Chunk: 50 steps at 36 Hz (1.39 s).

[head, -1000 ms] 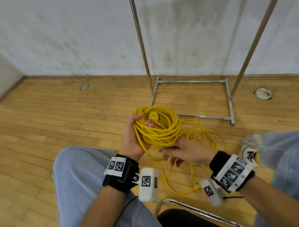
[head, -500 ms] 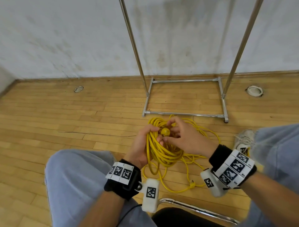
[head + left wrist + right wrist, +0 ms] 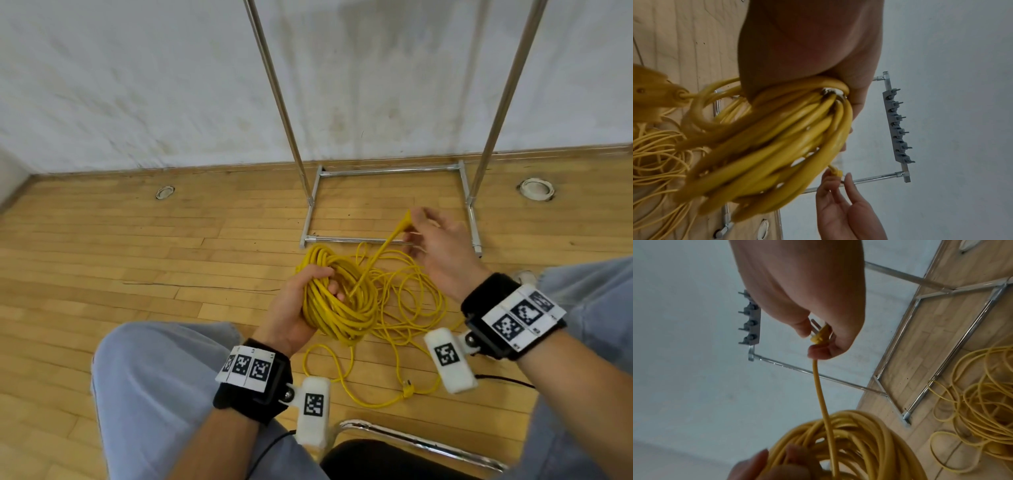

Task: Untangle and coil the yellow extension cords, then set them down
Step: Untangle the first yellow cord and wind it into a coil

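Our left hand (image 3: 294,308) curls its fingers round a thick yellow coil (image 3: 337,301), held above the floor (image 3: 137,260) between our knees. Our right hand (image 3: 435,243) pinches the plug (image 3: 821,335), its straight cord running back down into the coil, prongs pointing up and away. More loose cord (image 3: 411,308) lies tangled on the floor beneath.

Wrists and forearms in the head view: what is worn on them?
Forearms are bare, no sleeves. The left wrist and right wrist each carry a black strap with white tags bearing black square codes. A white block with one such code hangs from each strap, and a thin black cable leaves each.
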### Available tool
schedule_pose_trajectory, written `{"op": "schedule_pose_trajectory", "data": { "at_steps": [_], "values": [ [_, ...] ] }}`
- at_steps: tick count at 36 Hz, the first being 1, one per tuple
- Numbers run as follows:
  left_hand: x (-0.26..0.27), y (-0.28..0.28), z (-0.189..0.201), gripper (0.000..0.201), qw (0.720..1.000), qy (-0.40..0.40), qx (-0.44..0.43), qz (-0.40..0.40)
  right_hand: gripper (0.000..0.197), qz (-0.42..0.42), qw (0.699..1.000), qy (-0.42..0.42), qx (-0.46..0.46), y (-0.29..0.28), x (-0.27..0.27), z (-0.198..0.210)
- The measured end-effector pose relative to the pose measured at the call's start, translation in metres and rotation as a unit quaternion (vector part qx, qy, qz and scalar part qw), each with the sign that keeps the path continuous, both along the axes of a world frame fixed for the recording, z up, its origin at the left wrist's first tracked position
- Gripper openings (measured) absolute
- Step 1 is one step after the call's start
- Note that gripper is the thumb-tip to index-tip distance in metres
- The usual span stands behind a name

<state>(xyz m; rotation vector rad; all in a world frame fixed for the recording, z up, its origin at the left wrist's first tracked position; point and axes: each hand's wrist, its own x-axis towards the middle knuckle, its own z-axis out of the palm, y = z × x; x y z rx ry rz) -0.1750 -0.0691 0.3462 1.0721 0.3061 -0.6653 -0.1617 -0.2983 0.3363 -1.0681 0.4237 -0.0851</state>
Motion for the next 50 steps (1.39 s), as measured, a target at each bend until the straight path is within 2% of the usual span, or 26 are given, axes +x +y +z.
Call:
{"op": "schedule_pose_trajectory", "data": {
  "at_steps": [2, 5, 7, 10, 15, 21, 24, 27, 29, 30, 31, 33, 35, 36, 37, 38, 40, 42, 45, 48, 50],
  "values": [
    [0.001, 0.0, 0.004, 0.013, 1.0, -0.008, -0.002, 0.011, 0.005, -0.03, 0.999, 0.002, -0.015, -0.002, 0.002, -0.003],
    [0.004, 0.0, 0.004, 0.024, 0.999, -0.029, 0.024, 0.015, 0.011, -0.052, 0.998, -0.016, 0.021, 0.001, 0.001, -0.004],
    [0.005, 0.002, 0.001, 0.031, 0.997, -0.039, 0.061, 0.015, 0.018, -0.044, 0.995, -0.048, 0.073, 0.003, -0.001, 0.001],
    [0.006, 0.004, -0.005, 0.029, 0.988, -0.064, 0.143, 0.008, 0.02, -0.01, 0.987, -0.098, 0.125, 0.006, -0.002, 0.012],
    [0.005, 0.005, -0.01, 0.024, 0.982, -0.046, 0.182, -0.019, 0.019, 0.009, 0.991, -0.127, 0.029, 0.012, -0.001, 0.016],
    [0.004, 0.002, -0.009, 0.028, 0.99, 0.005, 0.138, 0.003, 0.021, -0.084, 0.984, -0.134, -0.078, 0.008, 0.002, 0.009],
    [0.006, 0.002, -0.009, 0.031, 0.989, 0.017, 0.14, 0.034, 0.019, -0.098, 0.978, -0.126, -0.136, 0.005, 0.004, 0.003],
    [0.006, 0.005, -0.007, 0.027, 0.983, -0.005, 0.175, 0.052, 0.017, -0.077, 0.979, -0.054, -0.184, -0.001, 0.006, -0.007],
    [0.005, 0.008, -0.007, 0.024, 0.977, -0.034, 0.205, 0.051, 0.014, -0.011, 0.972, 0.027, -0.233, -0.007, 0.007, -0.014],
    [0.004, 0.009, -0.006, 0.02, 0.974, -0.05, 0.217, 0.044, 0.013, 0.036, 0.956, 0.061, -0.286, -0.01, 0.007, -0.019],
    [0.003, 0.01, -0.004, 0.016, 0.971, -0.063, 0.228, 0.03, 0.012, 0.089, 0.923, 0.088, -0.363, -0.012, 0.008, -0.024],
    [0.002, 0.012, 0.0, 0.012, 0.966, -0.083, 0.244, 0.0, 0.016, 0.198, 0.811, 0.127, -0.536, -0.012, 0.005, -0.03],
    [0.0, 0.012, 0.001, 0.015, 0.964, -0.099, 0.245, -0.017, 0.02, 0.271, 0.693, 0.143, -0.653, -0.005, -0.002, -0.034],
    [0.0, 0.012, 0.001, 0.017, 0.965, -0.104, 0.239, -0.023, 0.02, 0.292, 0.653, 0.125, -0.687, 0.0, -0.006, -0.035],
    [-0.001, 0.01, 0.002, 0.019, 0.967, -0.106, 0.229, -0.028, 0.021, 0.313, 0.637, 0.084, -0.7, 0.006, -0.009, -0.037],
    [-0.002, 0.009, 0.002, 0.022, 0.97, -0.104, 0.219, -0.031, 0.021, 0.345, 0.641, 0.032, -0.685, 0.013, -0.012, -0.038],
    [-0.002, 0.007, 0.001, 0.027, 0.975, -0.093, 0.2, -0.024, 0.02, 0.416, 0.685, -0.044, -0.597, 0.027, -0.02, -0.033],
    [-0.001, 0.007, 0.001, 0.027, 0.977, -0.086, 0.194, -0.01, 0.019, 0.447, 0.709, -0.056, -0.543, 0.038, -0.027, -0.029],
    [0.001, 0.009, 0.0, 0.024, 0.979, -0.075, 0.187, 0.016, 0.018, 0.449, 0.717, -0.062, -0.529, 0.048, -0.035, -0.033],
    [0.003, 0.011, -0.001, 0.021, 0.985, -0.037, 0.168, 0.029, 0.02, 0.452, 0.71, -0.08, -0.534, 0.054, -0.041, -0.036],
    [0.003, 0.011, 0.0, 0.021, 0.99, -0.015, 0.14, 0.02, 0.018, 0.444, 0.726, -0.097, -0.516, 0.054, -0.041, -0.033]
  ]
}}
